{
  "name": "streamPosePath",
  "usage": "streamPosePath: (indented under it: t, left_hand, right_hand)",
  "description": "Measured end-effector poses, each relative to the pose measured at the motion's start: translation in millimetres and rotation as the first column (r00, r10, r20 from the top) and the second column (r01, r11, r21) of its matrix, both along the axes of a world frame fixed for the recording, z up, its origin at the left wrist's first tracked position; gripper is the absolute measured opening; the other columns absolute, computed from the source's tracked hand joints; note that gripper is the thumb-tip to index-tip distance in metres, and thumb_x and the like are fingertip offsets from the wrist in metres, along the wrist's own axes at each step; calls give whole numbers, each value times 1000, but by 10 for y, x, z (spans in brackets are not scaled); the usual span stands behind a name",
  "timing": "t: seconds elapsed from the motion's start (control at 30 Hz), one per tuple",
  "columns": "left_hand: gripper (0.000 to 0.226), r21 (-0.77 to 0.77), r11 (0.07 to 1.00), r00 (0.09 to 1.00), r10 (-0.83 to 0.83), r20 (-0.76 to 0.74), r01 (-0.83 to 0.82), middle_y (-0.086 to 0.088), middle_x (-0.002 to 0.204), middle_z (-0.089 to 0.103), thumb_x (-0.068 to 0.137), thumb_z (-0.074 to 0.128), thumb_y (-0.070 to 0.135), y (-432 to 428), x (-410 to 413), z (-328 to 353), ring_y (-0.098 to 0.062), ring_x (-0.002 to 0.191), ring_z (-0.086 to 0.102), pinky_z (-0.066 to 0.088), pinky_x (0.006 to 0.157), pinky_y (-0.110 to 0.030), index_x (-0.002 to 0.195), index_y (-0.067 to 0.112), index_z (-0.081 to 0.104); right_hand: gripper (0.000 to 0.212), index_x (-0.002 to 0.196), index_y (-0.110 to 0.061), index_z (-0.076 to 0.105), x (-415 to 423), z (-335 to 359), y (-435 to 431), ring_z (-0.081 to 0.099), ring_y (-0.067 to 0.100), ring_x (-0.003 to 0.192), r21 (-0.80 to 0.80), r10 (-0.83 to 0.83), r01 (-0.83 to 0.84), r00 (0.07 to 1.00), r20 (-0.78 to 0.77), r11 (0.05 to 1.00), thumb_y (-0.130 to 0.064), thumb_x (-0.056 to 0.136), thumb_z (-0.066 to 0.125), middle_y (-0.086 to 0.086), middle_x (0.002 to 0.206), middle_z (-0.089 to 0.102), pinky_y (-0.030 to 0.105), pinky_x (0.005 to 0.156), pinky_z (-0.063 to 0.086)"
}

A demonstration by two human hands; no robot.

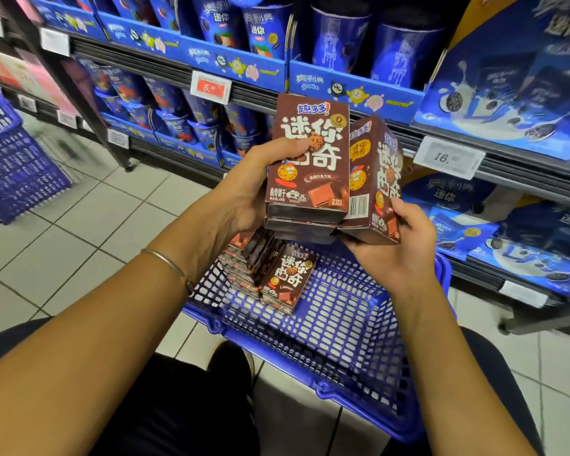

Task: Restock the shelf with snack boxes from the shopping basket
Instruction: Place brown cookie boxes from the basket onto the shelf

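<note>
Boxes everywhere: my left hand (244, 192) grips a stack of brown snack boxes (308, 162), three by the bottom edges I can count, thumb pressed on the front one. My right hand (399, 245) cups one more box (374, 179), tilted, touching the stack's right side. Below, the blue shopping basket (359, 350) holds another leaning pile (267, 274), too overlapped to count. Shelf (352, 90) of blue packs sits just behind.
</note>
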State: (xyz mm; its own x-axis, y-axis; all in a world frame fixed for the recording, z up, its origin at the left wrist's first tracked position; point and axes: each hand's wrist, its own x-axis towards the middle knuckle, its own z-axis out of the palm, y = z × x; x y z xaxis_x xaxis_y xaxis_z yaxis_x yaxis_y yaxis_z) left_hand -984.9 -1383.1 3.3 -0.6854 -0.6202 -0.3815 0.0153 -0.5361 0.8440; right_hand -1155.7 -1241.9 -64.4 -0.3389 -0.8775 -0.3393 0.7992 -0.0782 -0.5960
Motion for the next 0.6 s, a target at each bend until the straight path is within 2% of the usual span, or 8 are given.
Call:
streamPosePath:
  t: [0.1, 0.23, 0.4, 0.5, 0.6]
  left_hand:
    - [21, 35, 999, 1000, 12, -10, -11, -9, 104, 82, 83, 78, 35, -7, 18, -8, -25, 87, 80, 64, 74, -39, 86, 16, 86]
    - [25, 54, 999, 1000, -3, 4, 2, -9, 105, 81, 83, 79, 40, -15, 36, 14, -26, 90, 80, 64, 76, -40, 85, 17, 87]
    - [24, 58, 998, 999, -29, 32, 27, -8, 103, 82, 88, 76, 42, 25, -5, -84, -24, 85, 80, 65, 76, -39, 81, 21, 87]
    - [24, 62, 997, 999, -35, 22, 34, -8, 103, 82, 84, 77, 43, 22, -66, -128, -23, 86, 80, 65, 77, -38, 85, 21, 87]
    - [33, 78, 996, 999, -42, -3, 42, -8, 109, 81, 73, 83, 49, -52, -118, -121, -24, 91, 80, 64, 80, -39, 91, 22, 87]
  right_hand:
    - [62, 140, -13, 57, 2, 20, 10, 47, 38, 139, -103, 44, -37, 997, 67, 994, -34, 82, 63, 14, 151, 50, 62, 111, 33]
    - [59, 137, -13, 61, 49, 80, 12, 48, 37, 137, -146, 64, -53, 995, 72, 988, -35, 82, 66, 12, 147, 52, 59, 116, 24]
    - [60, 152, -7, 41, 65, 216, -50, 36, 47, 144, -42, 55, -54, 998, 20, 998, -38, 100, 35, 22, 156, 40, 64, 118, 21]
    - [60, 145, 3, 39, 15, 285, -65, 37, 47, 142, -3, 42, -42, 999, -8, 999, -37, 100, 37, 26, 156, 38, 63, 117, 26]
    - [60, 147, 0, 42, -45, 298, -82, 45, 44, 138, 26, 24, -23, 998, -54, 999, -38, 101, 38, 24, 152, 45, 60, 116, 30]
